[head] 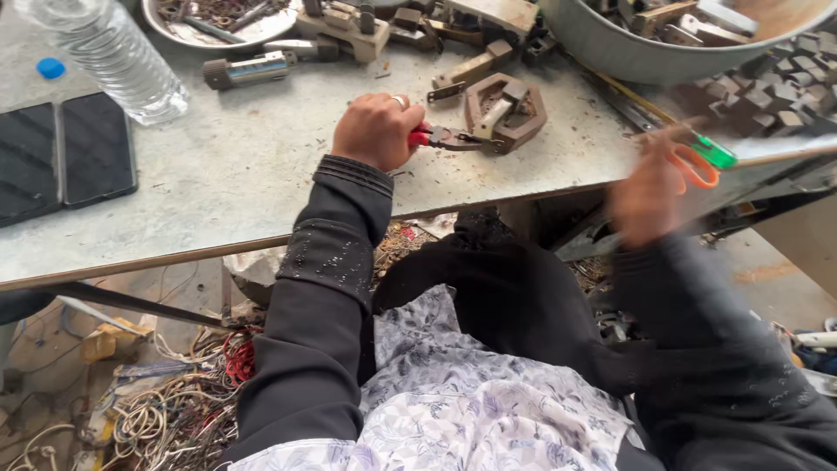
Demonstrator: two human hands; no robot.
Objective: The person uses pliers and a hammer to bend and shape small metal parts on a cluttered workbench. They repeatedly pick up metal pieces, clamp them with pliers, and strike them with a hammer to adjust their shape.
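My left hand [377,129] rests on the grey metal table [244,174] and is closed around red-handled pliers [445,137]. The plier jaws touch a brown hexagonal metal part [506,112] lying on the table. My right hand [649,196], blurred by motion, hangs past the table's front edge at the right and grips orange-handled scissors [693,166]. A green piece [715,153] shows just beyond the scissors, and a thin rod reaches right from there.
A clear plastic bottle [109,52] and its blue cap [51,67] lie at far left, beside two dark phones [65,153]. A round tray [218,22], brown metal parts [349,30] and a big grey basin [663,39] line the back. Tangled wires [174,401] cover the floor.
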